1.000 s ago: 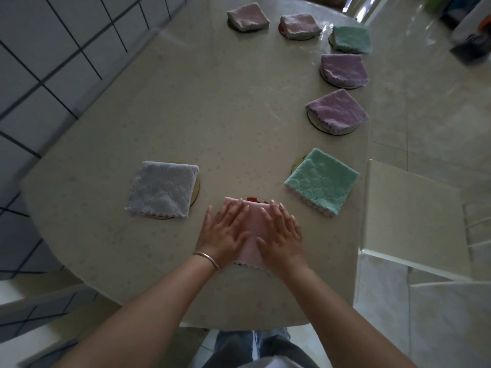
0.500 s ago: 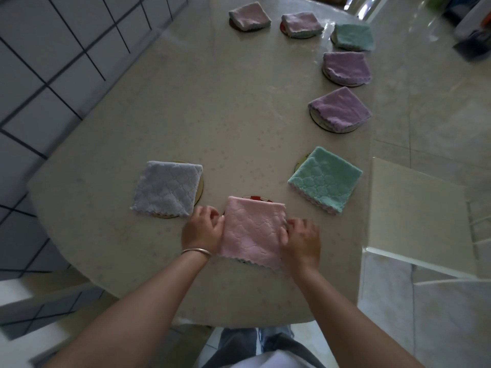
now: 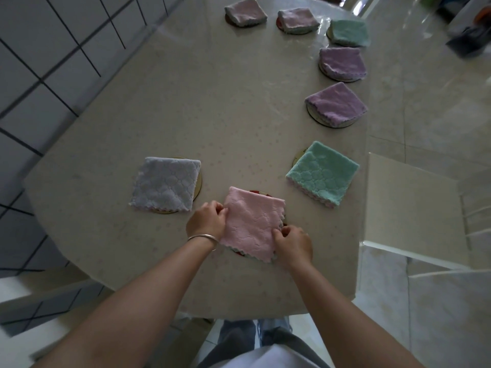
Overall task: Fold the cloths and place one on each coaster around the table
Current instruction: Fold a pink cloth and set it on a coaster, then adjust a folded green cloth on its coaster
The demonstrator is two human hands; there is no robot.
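Note:
A folded pink cloth [image 3: 251, 221] lies over a red-patterned coaster [image 3: 239, 253] near the table's front edge. My left hand [image 3: 206, 220] pinches the cloth's left edge. My right hand [image 3: 292, 244] pinches its lower right corner. To the left a folded grey cloth [image 3: 166, 184] rests on a gold coaster [image 3: 198, 183]. To the right a folded green cloth [image 3: 322, 172] covers another coaster. Further back, two purple cloths [image 3: 336, 104] [image 3: 342, 62], a green cloth [image 3: 349, 31] and two pink cloths [image 3: 297, 19] [image 3: 245, 10] each sit on a coaster.
The beige table [image 3: 199, 102] stands against a tiled wall [image 3: 39, 62] on the left. A white chair [image 3: 411, 211] stands close to the table's right edge. Glossy floor tiles lie beyond it.
My hands went from lying flat on the pink cloth to its sides, then gripped its edges. The cloth has turned slightly and shifted on its coaster.

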